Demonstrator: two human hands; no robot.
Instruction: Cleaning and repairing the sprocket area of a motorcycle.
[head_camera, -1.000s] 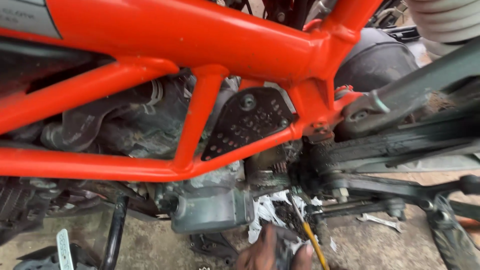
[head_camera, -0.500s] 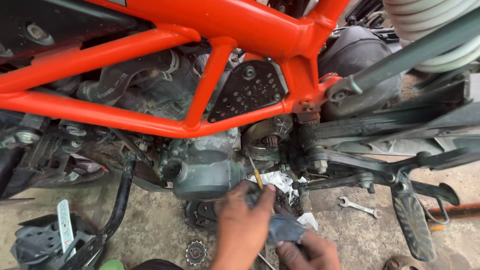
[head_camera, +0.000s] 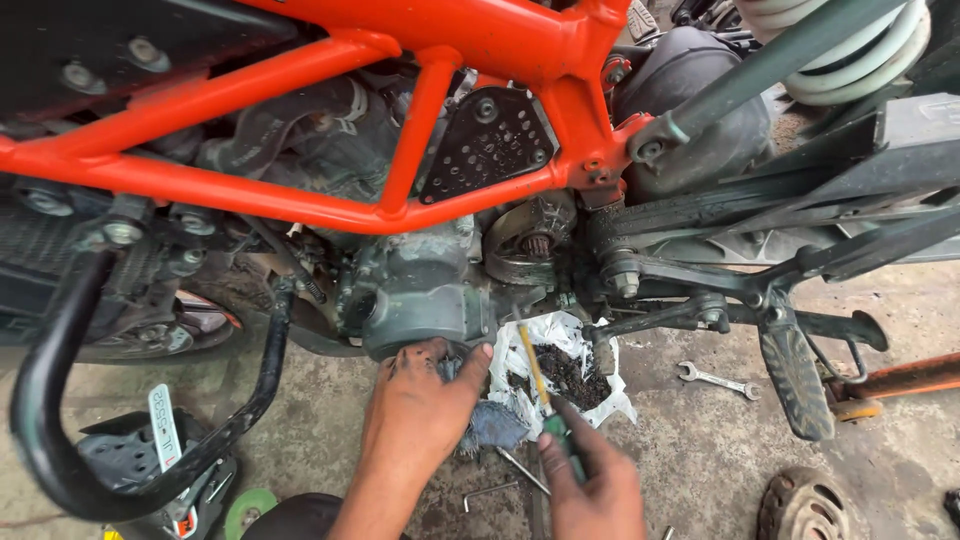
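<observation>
An orange-framed motorcycle (head_camera: 330, 200) fills the upper view, its grey engine case (head_camera: 425, 300) low in the middle. My left hand (head_camera: 420, 410) presses a blue-grey rag (head_camera: 490, 425) against the underside of the case. My right hand (head_camera: 590, 485) grips a screwdriver (head_camera: 535, 370) with a green handle and yellowish shaft, its tip pointing up toward the engine. Under the engine lies a white paper or plastic sheet (head_camera: 590, 345) holding a pile of dark grime (head_camera: 565, 372).
A spanner (head_camera: 715, 379) lies on the concrete floor (head_camera: 700, 450) to the right, near the footpeg (head_camera: 795, 375). A black crash bar (head_camera: 70, 440) curves at the left. An allen key (head_camera: 490, 492) rests between my hands. A round sprocket-like part (head_camera: 810, 505) sits at lower right.
The view dropped lower and both hands came fully into sight. My left hand moved to the engine's underside with the rag, and the screwdriver now points up over the sheet of grime.
</observation>
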